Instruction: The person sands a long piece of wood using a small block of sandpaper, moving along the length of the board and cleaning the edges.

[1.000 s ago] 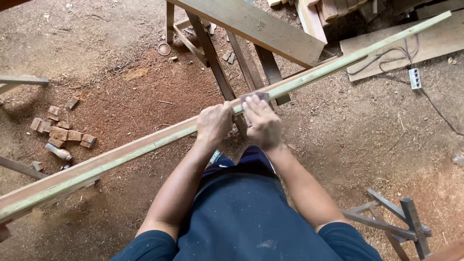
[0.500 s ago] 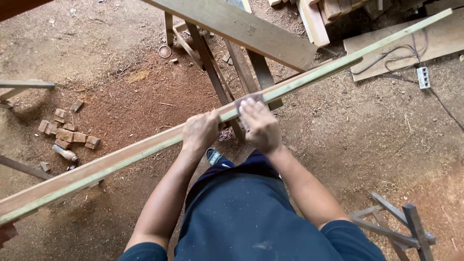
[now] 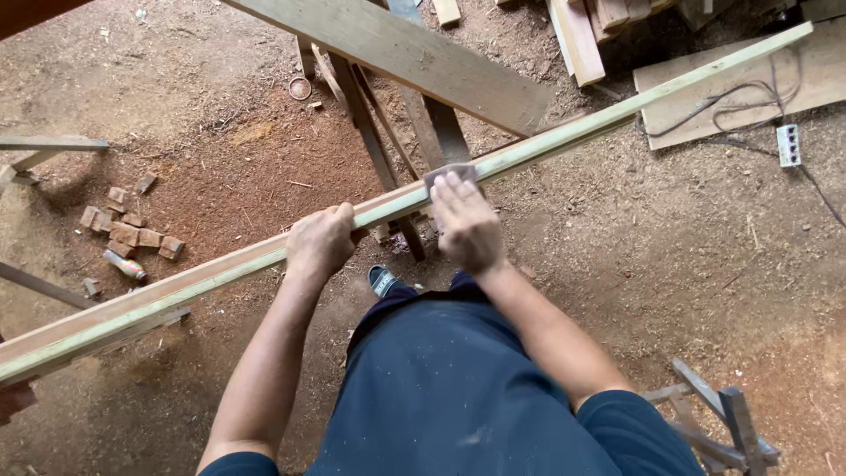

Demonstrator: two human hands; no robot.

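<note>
While your left hand (image 3: 322, 242) wraps around the long wooden plank (image 3: 220, 273), fingers curled over its upper edge and clamped on it, your right hand (image 3: 465, 220) lies flat on the same plank farther up its length, fingers together and pressing a small grey sanding pad (image 3: 449, 171) against the pale green face. The plank runs slantwise in front of you, its low end off to your left and its high end reaching past the flat board (image 3: 820, 84) that lies on the ground beyond your right hand. Under the plank, just behind your right hand, stand the dark legs of a wooden trestle (image 3: 388, 159), with a broad beam (image 3: 414, 57) across its top. Below the plank, between your hands, a sandalled foot (image 3: 382, 280) shows on the sawdust-strewn dirt floor (image 3: 634, 256). Well left of the plank's middle sits a cluster of small wood blocks (image 3: 123, 231). On the flat board lies a dark cable (image 3: 731, 110), with a white power strip (image 3: 788, 145) beside it.
</note>
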